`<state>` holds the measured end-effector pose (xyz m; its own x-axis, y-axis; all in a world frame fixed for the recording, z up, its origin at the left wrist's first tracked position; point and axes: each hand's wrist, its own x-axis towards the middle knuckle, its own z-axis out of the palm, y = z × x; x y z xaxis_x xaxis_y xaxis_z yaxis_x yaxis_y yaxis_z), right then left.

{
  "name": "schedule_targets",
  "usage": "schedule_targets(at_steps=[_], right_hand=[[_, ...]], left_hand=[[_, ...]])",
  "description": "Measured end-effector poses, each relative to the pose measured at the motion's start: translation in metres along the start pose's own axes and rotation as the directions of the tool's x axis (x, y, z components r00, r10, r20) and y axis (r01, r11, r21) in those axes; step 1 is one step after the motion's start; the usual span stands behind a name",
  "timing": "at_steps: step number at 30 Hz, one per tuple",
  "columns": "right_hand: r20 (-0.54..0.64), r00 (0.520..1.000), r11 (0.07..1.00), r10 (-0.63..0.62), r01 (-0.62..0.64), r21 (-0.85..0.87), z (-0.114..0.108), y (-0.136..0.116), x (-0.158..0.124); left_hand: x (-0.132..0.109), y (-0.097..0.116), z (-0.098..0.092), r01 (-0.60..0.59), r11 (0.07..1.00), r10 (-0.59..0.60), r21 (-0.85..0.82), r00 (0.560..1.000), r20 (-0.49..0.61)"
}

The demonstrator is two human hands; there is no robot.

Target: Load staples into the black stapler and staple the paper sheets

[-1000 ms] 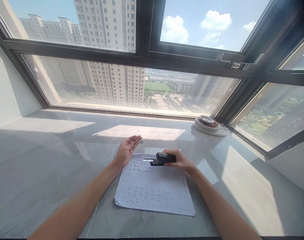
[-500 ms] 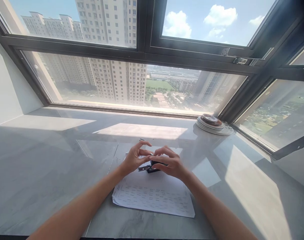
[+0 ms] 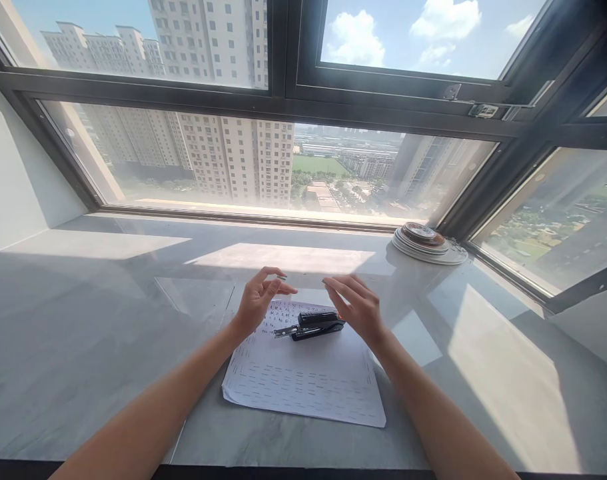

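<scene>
A black stapler (image 3: 318, 325) lies on a stack of paper sheets (image 3: 308, 400) with rows of printed marks. Its metal staple tray sticks out to the left. My left hand (image 3: 256, 303) hovers at the upper left of the sheets, fingers apart, touching neither stapler nor paper. By its fingertips a small thin strip (image 3: 282, 277) shows, apparently on the sill behind. My right hand (image 3: 358, 307) is just above the stapler's right end. Its fingertips are pressed together, with a tiny dark bit between them, too small to name.
A stack of plates (image 3: 420, 243) stands at the back right of the grey marble sill (image 3: 108, 347), near the window corner. Dark window frames (image 3: 283, 110) border the sill at the back and right. Bright sunlight patches fall across the surface.
My hands were together over the stapler with a small shiny piece between the fingers. They have drawn apart to left and right and risen slightly, leaving the stapler in full view.
</scene>
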<state>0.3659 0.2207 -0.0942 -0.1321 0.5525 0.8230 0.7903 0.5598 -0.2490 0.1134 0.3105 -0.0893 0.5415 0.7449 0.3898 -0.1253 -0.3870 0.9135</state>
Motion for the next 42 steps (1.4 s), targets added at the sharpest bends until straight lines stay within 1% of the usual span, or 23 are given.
schedule_targets(at_steps=[1,2,3,4,6,7,8,9,11,14,15,17,21,25,27,29,30,32,34,36,38,40,42], right_hand=[[-0.027,0.992,0.992,0.122,-0.122,-0.032,-0.002,0.012,-0.002],[-0.046,0.967,0.965,0.252,-0.254,-0.065,-0.005,0.025,-0.004],[-0.048,0.925,0.920,0.376,-0.379,-0.098,-0.006,0.039,-0.007],[-0.030,0.873,0.865,0.487,-0.487,-0.125,-0.008,0.052,-0.011],[0.028,0.763,0.757,0.645,-0.634,-0.159,-0.010,0.074,-0.019],[0.048,0.720,0.716,0.692,-0.678,-0.167,-0.010,0.082,-0.023],[0.056,0.691,0.689,0.721,-0.705,-0.172,-0.010,0.087,-0.027],[0.052,0.674,0.671,0.737,-0.720,-0.176,-0.010,0.091,-0.030],[0.021,0.658,0.649,0.753,-0.736,-0.195,-0.010,0.095,-0.034],[0.005,0.631,0.613,0.776,-0.751,-0.247,-0.011,0.097,-0.036],[-0.004,0.626,0.604,0.780,-0.753,-0.261,-0.010,0.097,-0.036],[-0.041,0.640,0.608,0.767,-0.746,-0.272,-0.010,0.097,-0.036],[-0.117,0.712,0.672,0.692,-0.695,-0.255,-0.007,0.093,-0.033],[-0.109,0.778,0.748,0.618,-0.625,-0.223,-0.003,0.087,-0.028],[-0.089,0.794,0.768,0.602,-0.606,-0.207,-0.002,0.086,-0.027],[-0.084,0.794,0.772,0.602,-0.605,-0.196,-0.001,0.087,-0.028],[-0.085,0.792,0.770,0.605,-0.608,-0.194,0.000,0.089,-0.029],[-0.083,0.787,0.764,0.612,-0.615,-0.195,0.000,0.091,-0.030],[-0.069,0.782,0.760,0.619,-0.619,-0.197,0.001,0.093,-0.031],[-0.054,0.777,0.756,0.627,-0.624,-0.198,0.001,0.094,-0.031],[-0.048,0.775,0.754,0.631,-0.626,-0.198,0.001,0.094,-0.031],[-0.043,0.775,0.755,0.630,-0.625,-0.199,0.001,0.094,-0.031],[-0.036,0.778,0.758,0.628,-0.621,-0.200,0.001,0.094,-0.031]], left_hand=[[0.004,-0.006,-0.006,0.000,0.995,0.006,0.101,0.998,-0.064],[0.008,-0.013,-0.012,0.004,0.977,0.015,0.215,0.996,-0.091],[0.011,-0.021,-0.017,0.006,0.944,0.020,0.330,0.997,-0.076],[0.014,-0.030,-0.021,0.000,0.905,0.017,0.426,0.999,-0.036],[0.016,-0.048,-0.027,-0.013,0.846,-0.022,0.532,0.998,0.059],[0.017,-0.055,-0.028,-0.019,0.834,-0.042,0.552,0.994,0.098],[0.016,-0.062,-0.029,-0.023,0.831,-0.057,0.556,0.990,0.125],[0.016,-0.066,-0.029,-0.026,0.831,-0.064,0.555,0.988,0.143],[0.015,-0.069,-0.028,-0.039,0.825,-0.062,0.564,0.985,0.159],[0.014,-0.064,-0.026,-0.065,0.782,-0.040,0.620,0.987,0.154],[0.014,-0.060,-0.026,-0.070,0.764,-0.031,0.642,0.989,0.145],[0.015,-0.055,-0.026,-0.064,0.743,-0.015,0.666,0.994,0.113],[0.017,-0.053,-0.027,-0.015,0.774,-0.027,0.633,0.998,0.056],[0.016,-0.051,-0.024,-0.013,0.797,0.000,0.604,1.000,0.022],[0.013,-0.044,-0.021,-0.002,0.835,0.008,0.550,1.000,-0.008],[0.007,-0.032,-0.016,0.035,0.878,-0.028,0.477,0.999,-0.021],[0.004,-0.025,-0.014,0.062,0.888,-0.065,0.456,0.998,-0.009],[-0.004,-0.010,-0.011,0.115,0.881,-0.156,0.459,0.986,0.054],[-0.009,0.002,-0.009,0.113,0.865,-0.200,0.489,0.971,0.130],[-0.012,0.011,-0.009,0.060,0.856,-0.174,0.514,0.969,0.177],[-0.012,0.015,-0.010,0.007,0.842,-0.138,0.539,0.969,0.203],[-0.012,0.016,-0.012,-0.030,0.833,-0.122,0.553,0.964,0.237],[-0.012,0.015,-0.013,-0.070,0.836,-0.116,0.544,0.947,0.299]])
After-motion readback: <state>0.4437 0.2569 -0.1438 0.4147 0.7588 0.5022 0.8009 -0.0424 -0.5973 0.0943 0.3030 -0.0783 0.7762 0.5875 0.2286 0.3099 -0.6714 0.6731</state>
